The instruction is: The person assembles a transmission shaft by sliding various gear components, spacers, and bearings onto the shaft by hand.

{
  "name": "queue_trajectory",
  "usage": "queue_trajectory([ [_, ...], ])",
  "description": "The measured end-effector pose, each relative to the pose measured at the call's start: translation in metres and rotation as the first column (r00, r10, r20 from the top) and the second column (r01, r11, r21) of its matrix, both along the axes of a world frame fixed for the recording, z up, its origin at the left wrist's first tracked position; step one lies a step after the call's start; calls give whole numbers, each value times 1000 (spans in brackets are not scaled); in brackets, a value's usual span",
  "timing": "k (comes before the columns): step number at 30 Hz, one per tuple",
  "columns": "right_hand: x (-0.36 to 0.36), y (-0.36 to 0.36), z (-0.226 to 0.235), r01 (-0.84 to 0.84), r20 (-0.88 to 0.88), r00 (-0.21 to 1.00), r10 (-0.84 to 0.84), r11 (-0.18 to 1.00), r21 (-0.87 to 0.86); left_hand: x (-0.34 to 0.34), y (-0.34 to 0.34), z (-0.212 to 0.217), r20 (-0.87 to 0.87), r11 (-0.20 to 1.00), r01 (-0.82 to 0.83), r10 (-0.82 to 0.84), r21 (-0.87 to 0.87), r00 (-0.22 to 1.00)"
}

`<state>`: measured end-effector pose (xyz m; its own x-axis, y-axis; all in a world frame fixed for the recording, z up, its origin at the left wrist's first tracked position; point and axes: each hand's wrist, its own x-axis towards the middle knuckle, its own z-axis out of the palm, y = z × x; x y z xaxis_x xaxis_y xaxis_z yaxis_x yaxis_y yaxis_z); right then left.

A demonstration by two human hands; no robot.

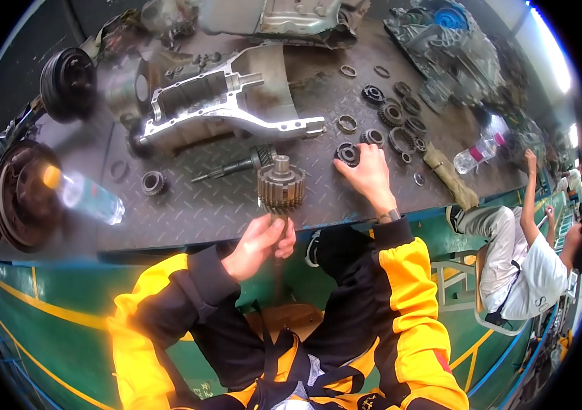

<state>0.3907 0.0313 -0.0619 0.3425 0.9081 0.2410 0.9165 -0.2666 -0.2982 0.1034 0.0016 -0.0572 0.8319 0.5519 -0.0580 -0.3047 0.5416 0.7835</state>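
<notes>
My left hand [260, 242] is closed round the lower stem of a gear shaft [281, 183], which stands upright at the table's near edge with its toothed drum at the top. To the right, my right hand [369, 172] has its thumb and fingers on a dark gear [348, 154] lying on the table. Several more gears [391, 113] and rings lie just beyond that hand. Behind the upright shaft, a second geared shaft [236, 165] lies on its side. Part of the held shaft is hidden by my left fingers.
An open metal gearbox housing [202, 109] takes up the table's middle. At left are a single gear [154, 182], a bottle [89, 196] and rusty drums [28, 195]. Another bottle [479, 153] lies at right by a cloth [451, 176]. A person [523, 266] sits at right.
</notes>
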Motion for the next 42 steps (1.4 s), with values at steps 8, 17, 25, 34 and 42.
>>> queue_trajectory([
  [8,-4,3,-4,-5,0,1000,5,999,36,-4,-2,0,-2,998,44,-44,51,999],
  [17,-1,-1,-4,-15,-33,999,17,998,55,0,-3,1,-9,997,50,-49,55,999],
  [25,0,-3,-3,36,24,999,-37,998,60,0,-2,1,-11,996,60,-59,71,998],
  [34,13,22,14,48,319,941,-113,978,203,-6,-3,2,5,989,107,-108,104,994],
  [42,36,95,-38,-73,368,928,60,997,23,-2,-5,10,-38,964,93,-87,249,996],
])
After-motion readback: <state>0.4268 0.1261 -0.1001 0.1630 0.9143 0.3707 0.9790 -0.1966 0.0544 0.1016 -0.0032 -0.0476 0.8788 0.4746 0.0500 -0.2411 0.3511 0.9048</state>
